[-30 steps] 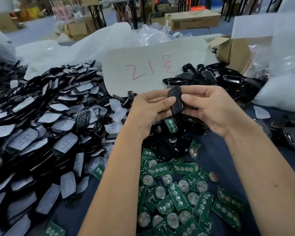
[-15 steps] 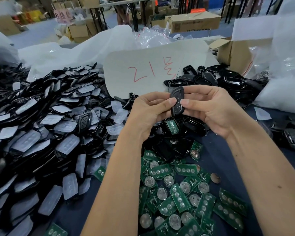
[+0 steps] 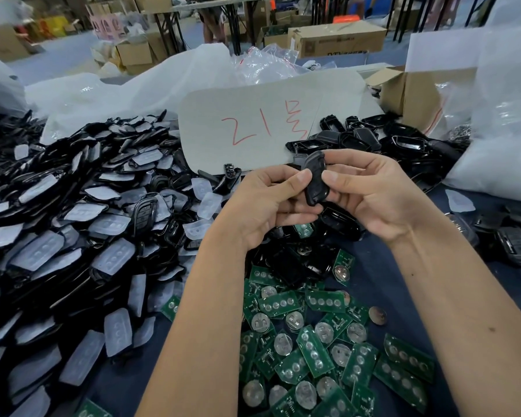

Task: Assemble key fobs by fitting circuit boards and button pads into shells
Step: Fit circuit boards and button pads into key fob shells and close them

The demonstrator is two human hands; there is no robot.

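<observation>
A black key fob stands upright between both hands at the middle of the view. My left hand pinches its left side with thumb and curled fingers. My right hand pinches its right side, thumb pressed on its face. Below the hands lies a heap of green circuit boards with round coin cells. On the left spreads a big pile of black shells with translucent button pads. More black shell halves lie behind the hands.
A pale card with red writing leans behind the hands. White plastic bags rise at the right, beside an open cardboard box. Finished black fobs lie at the right edge on the dark blue table.
Both hands have turned the fob a little while holding it at the same spot. The view has shifted slightly.
</observation>
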